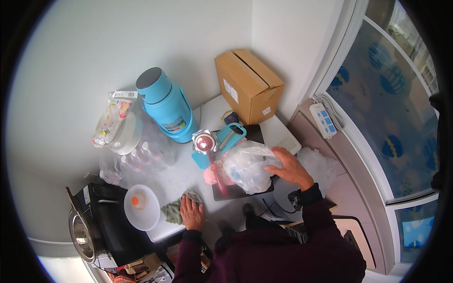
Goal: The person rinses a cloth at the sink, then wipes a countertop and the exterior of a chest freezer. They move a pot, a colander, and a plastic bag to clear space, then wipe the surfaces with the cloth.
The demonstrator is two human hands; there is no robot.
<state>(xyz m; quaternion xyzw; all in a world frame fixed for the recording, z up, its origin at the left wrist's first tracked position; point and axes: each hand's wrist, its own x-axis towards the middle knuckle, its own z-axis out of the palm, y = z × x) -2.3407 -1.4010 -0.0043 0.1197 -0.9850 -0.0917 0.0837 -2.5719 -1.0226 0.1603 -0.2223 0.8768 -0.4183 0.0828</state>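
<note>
My left hand lies flat on a crumpled grey-green cloth near the front edge of the white table. A translucent plastic bag is gripped at its top by my right hand; its contents are blurred by the plastic. Beside and partly under the bag are a pink ladle-like utensil, a light-blue plastic cutting board or tray, something pink and a dark flat board. To the left of the cloth stands a white colander with an orange-and-white item inside.
Behind stand a large blue insulated jug, a cardboard box and a tape measure. Wrapped bottles are at the left, near a black appliance and a steel pot lid. A power strip lies on the right ledge.
</note>
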